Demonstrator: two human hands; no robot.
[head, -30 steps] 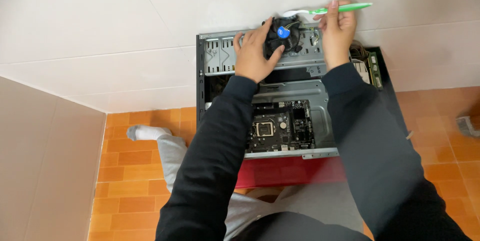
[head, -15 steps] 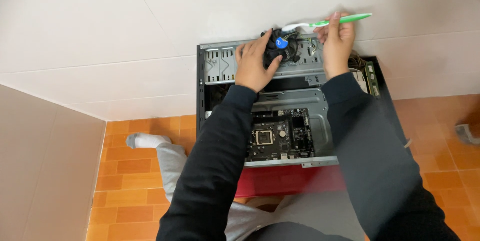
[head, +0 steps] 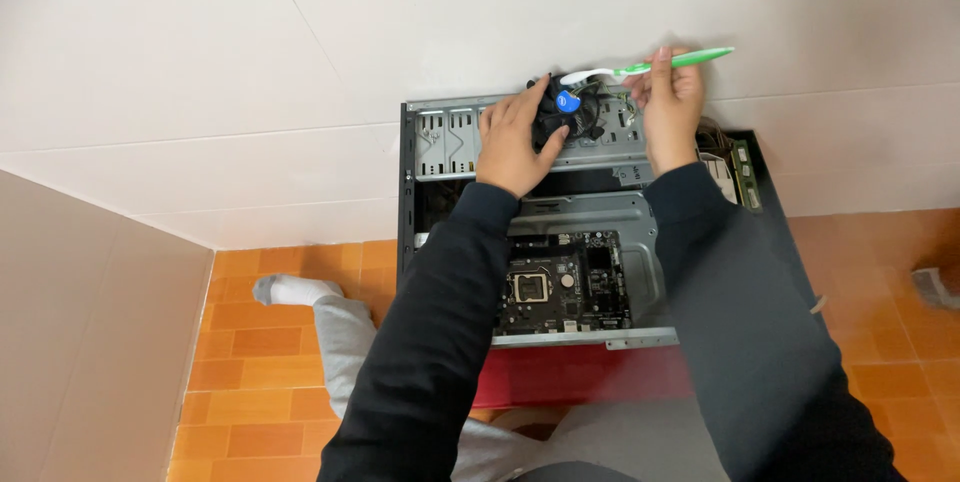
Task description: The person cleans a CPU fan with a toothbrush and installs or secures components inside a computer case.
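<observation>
Left hand [head: 515, 142] is clamped on a black cooler fan [head: 563, 114] with a blue centre, holding it over the far end of the open computer case [head: 420, 182]. Right hand [head: 668, 107] grips a green-and-white toothbrush [head: 645, 66], its head just beside the fan. The motherboard [head: 562, 287] lies exposed in the case on the orange tiled floor [head: 260, 382].

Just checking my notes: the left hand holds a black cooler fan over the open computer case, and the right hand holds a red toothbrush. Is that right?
Not quite. In the head view the toothbrush in the right hand is green and white, not red. The rest stands: the left hand holds the black cooler fan over the open computer case.
</observation>
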